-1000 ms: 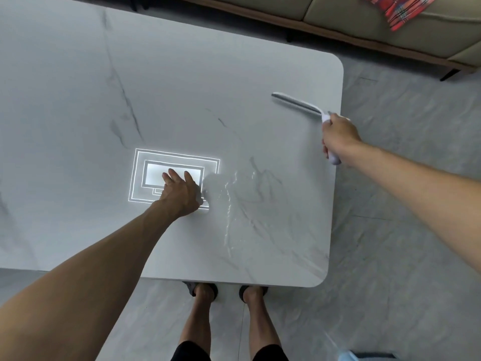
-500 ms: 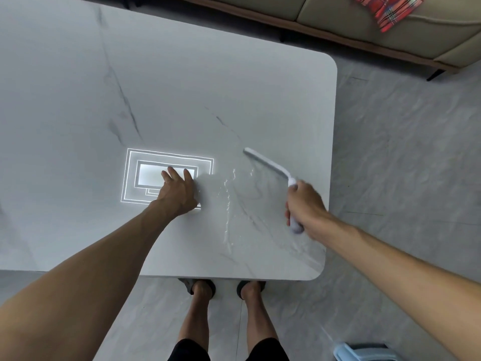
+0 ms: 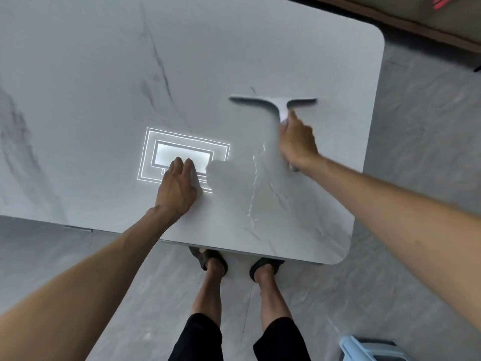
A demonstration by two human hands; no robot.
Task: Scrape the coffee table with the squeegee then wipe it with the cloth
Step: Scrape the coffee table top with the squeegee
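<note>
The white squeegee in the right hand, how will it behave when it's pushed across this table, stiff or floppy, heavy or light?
Probably stiff: the squeegee shows a straight T shape, blade level. Likely light, since the right hand alone grips its handle. It should glide easily over the glossy coffee table, wet with water streaks.

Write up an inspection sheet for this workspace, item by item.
Surface: pale marble-look coffee table; wet streak near the front edge; lamp reflection.
Job's things: squeegee over the table, blurred; cloth not seen.
Clutter: nothing seen.
Hands: left hand flat on the table; right hand grips the squeegee handle.
Cables: nothing seen.
Surroundings: grey tiled floor; sofa beyond the table; blue plastic item near the feet.
</note>
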